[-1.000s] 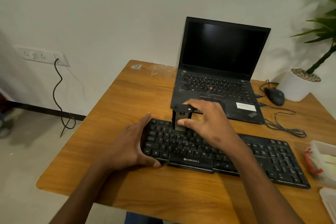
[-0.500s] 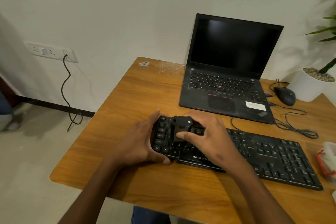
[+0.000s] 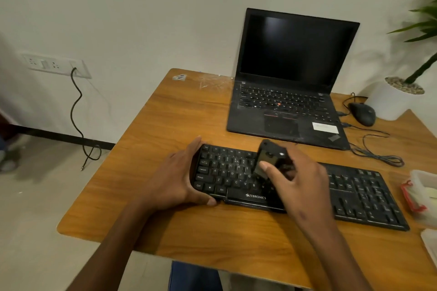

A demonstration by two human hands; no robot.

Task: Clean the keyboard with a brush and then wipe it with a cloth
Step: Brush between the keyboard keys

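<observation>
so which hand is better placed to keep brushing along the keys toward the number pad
Right. The right hand already grips the brush over the keyboard middle, with unbrushed keys on its side. The left hand clasps the keyboard's left end, steadying it.

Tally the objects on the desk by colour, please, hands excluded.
Black: 4: keyboard, brush, laptop, mouse
White: 1: plant pot
Clear with red clip: 1: container
Total: 6

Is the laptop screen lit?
No, the laptop stands open behind the keyboard, but its screen is plain black.
</observation>
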